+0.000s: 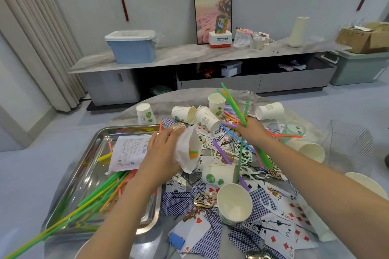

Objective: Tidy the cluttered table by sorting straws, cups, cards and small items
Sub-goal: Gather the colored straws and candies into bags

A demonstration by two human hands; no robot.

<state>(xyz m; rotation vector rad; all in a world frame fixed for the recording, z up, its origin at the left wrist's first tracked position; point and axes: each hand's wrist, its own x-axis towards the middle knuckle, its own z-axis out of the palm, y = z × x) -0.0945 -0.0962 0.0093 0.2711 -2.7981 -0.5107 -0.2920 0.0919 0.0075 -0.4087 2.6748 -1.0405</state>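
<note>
My left hand (163, 153) grips a white plastic straw bag (188, 149) whose open mouth shows orange and green straw ends, held just right of the steel tray (88, 166). Over the table's middle, my right hand (251, 132) holds a bundle of green and yellow straws (233, 103) that stick up and away from me. Long green, yellow and orange straws (99, 193) lie in the tray beside a printed white packet (129, 151). Paper cups (234, 203) stand or lie across the table among playing cards (280, 231), loose straws and hair pins.
A clear glass jar (246, 98) stands at the table's far edge. A clear plastic box (350, 141) sits at the right. A blue clip (176, 241) lies near the front edge. Behind, a long low cabinet (189, 54) carries a blue storage bin (132, 46).
</note>
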